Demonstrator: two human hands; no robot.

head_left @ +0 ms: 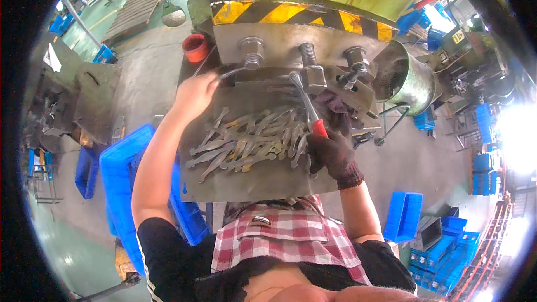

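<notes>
My bare left hand (195,96) is closed on a slim metal piece (230,72), whose far end points at the bolted block of the press. A dark knitted glove covers my right hand (331,154). It grips a long pair of pliers (305,98) by the red handle, with the metal jaws up near the bolts. Between my hands, a heap of flat, elongated metal parts (246,142) lies on the metal table (251,187). What the plier jaws touch is too small to make out.
The press (302,39) with a yellow-black striped edge stands ahead. A red cup (194,48) sits at its left and a dark cloth (334,102) at its right. Blue crates (120,162) stand to my left, another blue crate (404,215) to my right. A drum-shaped fan (408,78) is at right.
</notes>
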